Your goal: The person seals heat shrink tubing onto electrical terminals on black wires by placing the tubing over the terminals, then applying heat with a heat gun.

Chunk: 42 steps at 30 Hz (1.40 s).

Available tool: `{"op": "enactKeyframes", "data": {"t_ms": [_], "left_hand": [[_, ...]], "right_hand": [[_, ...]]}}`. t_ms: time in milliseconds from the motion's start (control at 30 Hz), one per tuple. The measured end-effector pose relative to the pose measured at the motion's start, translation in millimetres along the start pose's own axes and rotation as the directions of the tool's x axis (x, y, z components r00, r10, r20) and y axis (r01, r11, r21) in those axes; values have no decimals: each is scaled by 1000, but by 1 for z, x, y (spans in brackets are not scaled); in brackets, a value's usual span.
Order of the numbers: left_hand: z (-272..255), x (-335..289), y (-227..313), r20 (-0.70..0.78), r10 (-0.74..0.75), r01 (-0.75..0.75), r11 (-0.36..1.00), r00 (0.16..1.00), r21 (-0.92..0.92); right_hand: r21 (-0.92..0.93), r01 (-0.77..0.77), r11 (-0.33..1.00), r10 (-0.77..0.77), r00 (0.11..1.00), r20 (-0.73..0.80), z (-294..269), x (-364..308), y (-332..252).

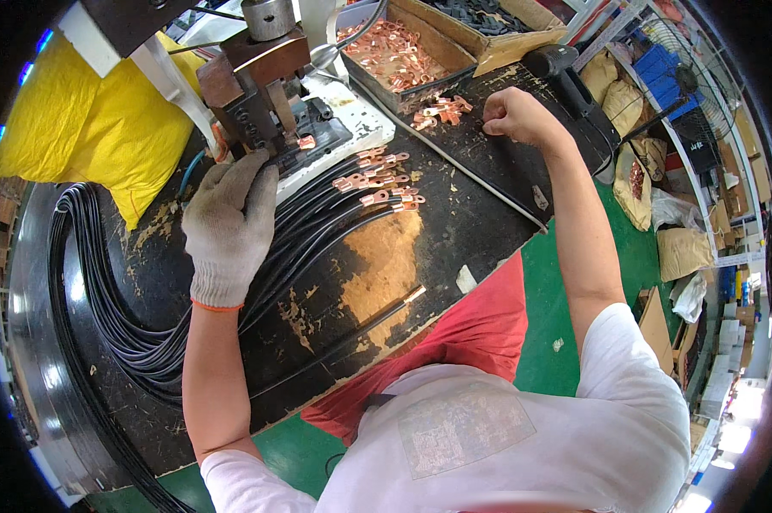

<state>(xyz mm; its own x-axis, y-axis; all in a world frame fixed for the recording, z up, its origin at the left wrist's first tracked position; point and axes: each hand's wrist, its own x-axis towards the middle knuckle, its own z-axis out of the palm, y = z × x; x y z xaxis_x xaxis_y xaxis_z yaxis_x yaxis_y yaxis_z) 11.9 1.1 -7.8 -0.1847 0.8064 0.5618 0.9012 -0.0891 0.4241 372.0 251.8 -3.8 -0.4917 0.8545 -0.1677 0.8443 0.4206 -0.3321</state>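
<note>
We're in a workshop, plainly: a metal press towards the far edge of a worn tabletop, black cables bundled, copper lugs heaped in a box, shelving beyond.

Copper lug at dark press; loose copper lugs heaped on black worktop.

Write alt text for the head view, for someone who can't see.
A person's gloved left hand is at a press, the bare right hand near loose copper lugs. Lug-tipped black cables lie bundled on a worn black bench.
</note>
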Motion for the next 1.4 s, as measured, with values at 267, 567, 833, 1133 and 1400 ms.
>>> {"op": "enactKeyframes", "data": {"t_ms": [267, 567, 833, 1133, 1400], "left_hand": [[-3, 5, 4, 19, 0, 0, 1000, 1000, 21], [3, 1, -10, -36, 19, -20, 999, 999, -37], [5, 4, -17, -103, 72, -78, 995, 992, -54], [6, 4, -21, -77, 83, -84, 996, 994, -10], [5, 5, -24, -12, 50, -51, 998, 999, -21]], "right_hand": [[300, 51, 952, -43, 999, -33, -3, -21, -20], [629, 270, 729, -308, 950, -51, 13, 2, -157], [918, -64, 391, -369, 903, 220, 45, 29, -174], [964, -196, 182, -361, 898, 251, 59, 35, -174], [987, -120, 109, -368, 917, 152, 68, 36, -183]]}}
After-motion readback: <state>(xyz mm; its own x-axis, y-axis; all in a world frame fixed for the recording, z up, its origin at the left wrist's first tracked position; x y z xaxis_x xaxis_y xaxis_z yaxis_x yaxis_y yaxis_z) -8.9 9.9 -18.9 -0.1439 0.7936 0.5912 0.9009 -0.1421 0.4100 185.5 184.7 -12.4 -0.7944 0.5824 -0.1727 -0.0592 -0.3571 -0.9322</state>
